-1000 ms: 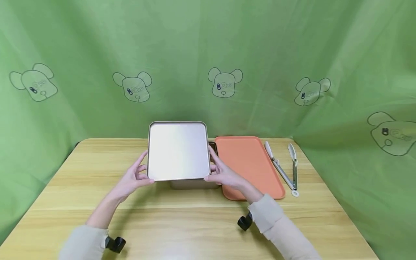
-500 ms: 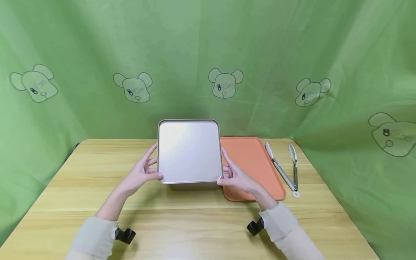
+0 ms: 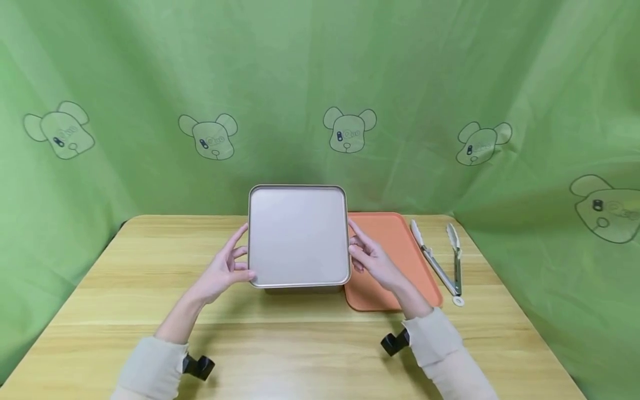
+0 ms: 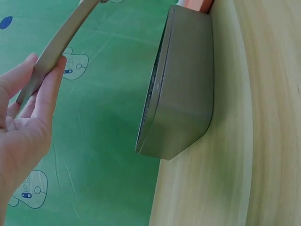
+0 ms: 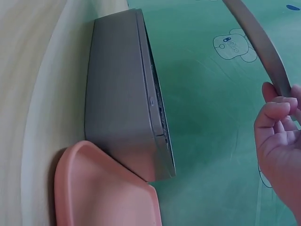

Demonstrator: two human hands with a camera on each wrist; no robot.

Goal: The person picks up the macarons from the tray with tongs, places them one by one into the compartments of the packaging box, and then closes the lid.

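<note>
A flat, square metal lid (image 3: 299, 236) with a raised rim is held level in the air between both hands. My left hand (image 3: 219, 271) grips its left edge, thumb at the near corner and fingers spread along the side. On the opposite edge, my right hand (image 3: 376, 265) pinches the rim, its thumb against the side. Below the lid stands a deep grey metal box (image 4: 186, 70), mostly covered by it in the head view. Both wrist views show a gap between the lid and the box (image 5: 120, 80). The box's contents cannot be made out.
An orange tray (image 3: 387, 278) lies flat to the right of the box. Farther right, spread metal tongs (image 3: 442, 273) with pale tips lie on the wooden table (image 3: 300, 355). A green curtain (image 3: 280, 66) hangs behind and at the sides.
Both hands have carried the lid to the right, until it covers most of the box in the head view. My right thumb has shifted from the near corner up the lid's side.
</note>
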